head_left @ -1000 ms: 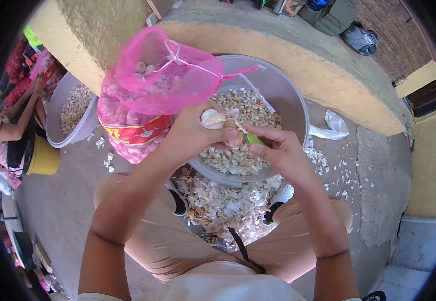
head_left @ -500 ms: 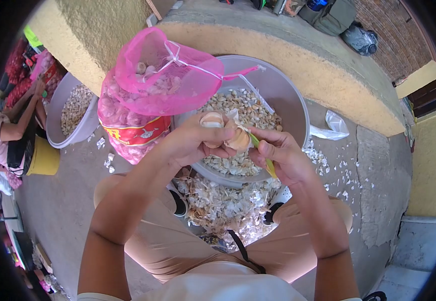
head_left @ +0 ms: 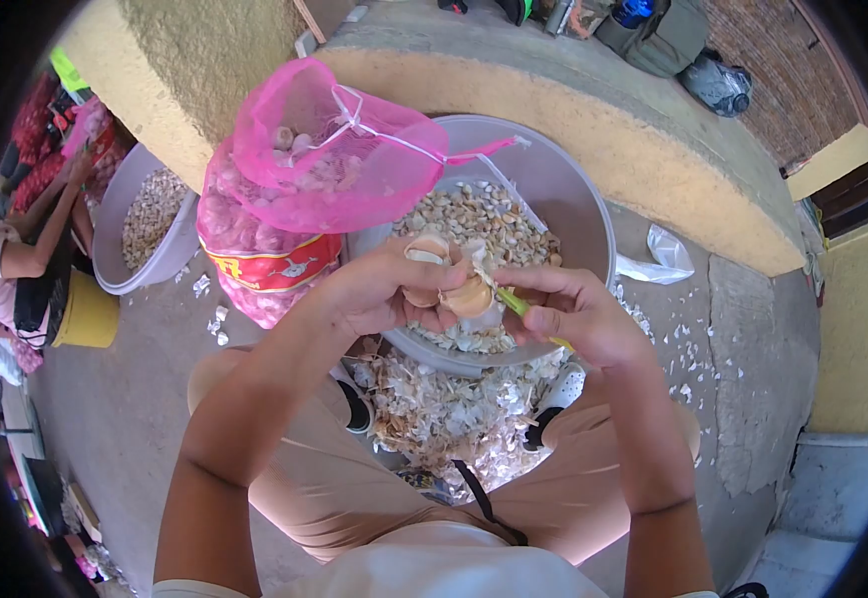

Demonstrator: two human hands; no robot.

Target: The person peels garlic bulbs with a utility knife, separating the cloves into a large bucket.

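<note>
Garlic pieces with loose papery skin are gripped in my left hand, whose fingers wrap round them. My right hand pinches a small yellow-green tool, its tip end touching the garlic. Both hands are over a grey tub that holds many garlic cloves. Left of the tub stands a pink mesh sack full of garlic bulbs, its open top leaning over the rim. Peeled skins are heaped between my feet, below the tub.
At the left, a person sits by another tub of cloves and a yellow bucket. A raised concrete ledge curves behind my tub. White plastic and scattered skins lie on the floor at the right.
My right hand has shifted slightly right and down, with the tool now more level. The garlic in my left hand has turned a little, and more pale clove surface shows.
</note>
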